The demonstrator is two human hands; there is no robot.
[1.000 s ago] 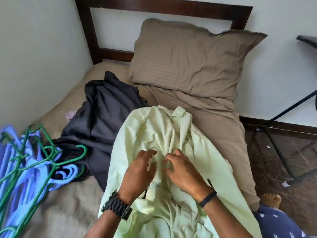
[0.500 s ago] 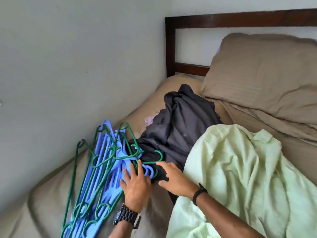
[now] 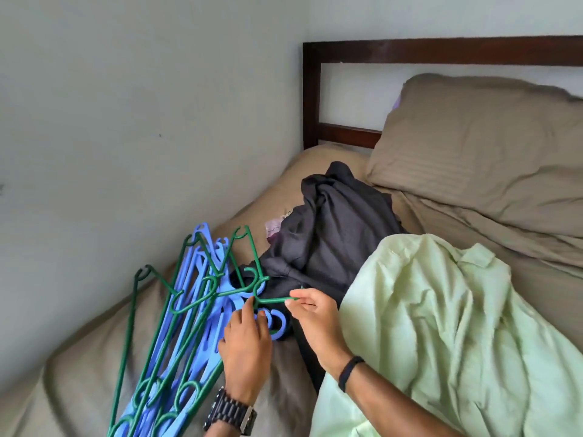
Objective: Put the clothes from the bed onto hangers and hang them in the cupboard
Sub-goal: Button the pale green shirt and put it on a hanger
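Note:
A pale green shirt (image 3: pixel 448 326) lies spread on the bed at the right, collar toward the pillow. A dark grey garment (image 3: pixel 334 234) is bunched beside it, toward the wall. A pile of green and blue plastic hangers (image 3: pixel 176 335) lies at the left on the sheet. My right hand (image 3: pixel 310 313) pinches the hook of a green hanger (image 3: pixel 271 299) at the pile's near end. My left hand (image 3: pixel 246 345) rests with its fingers on the blue hangers' hooks just below it. The cupboard is out of view.
The bed (image 3: pixel 79 367) has a tan sheet and runs along a grey wall (image 3: pixel 126 121) on the left. A tan pillow (image 3: pixel 485 152) leans against the dark wooden headboard (image 3: pixel 441 50). A small pinkish scrap (image 3: pixel 273 228) lies beside the dark garment.
Both hands left the green shirt and went left to the hanger pile. My right hand has now taken a green hanger's hook between its fingers. The view swung left.

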